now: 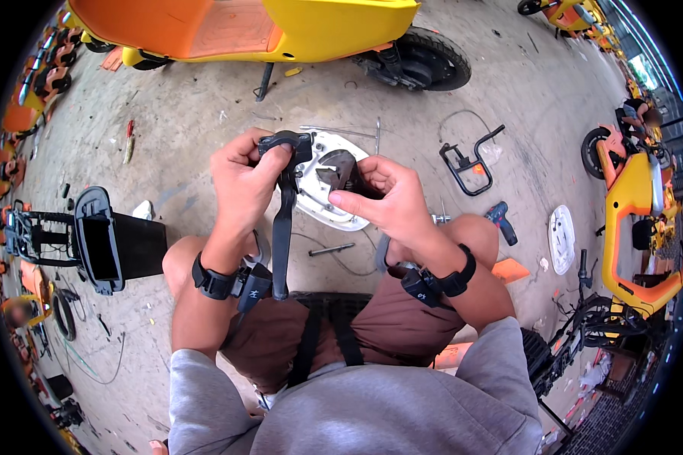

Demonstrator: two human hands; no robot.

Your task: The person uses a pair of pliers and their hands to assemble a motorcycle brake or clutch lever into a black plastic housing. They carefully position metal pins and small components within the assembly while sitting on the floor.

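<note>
A lever [282, 243] and dark part [341, 168] were held over a white panel [322, 208].
The left hand [243, 182] gripped the lever; the right hand [395, 196] pinched the dark part.

The left hand [243, 178] pinches a black brake lever [282, 243]; the right hand [393, 196] grips a dark piece [340, 168] over a white panel [330, 217]. A cordless drill [501, 221] lies rightward, a yellow-orange scooter [334, 30] stands ahead.

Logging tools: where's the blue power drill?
Right of centre in the head view, the drill lies on the floor between the right knee and the long white panel.
</note>
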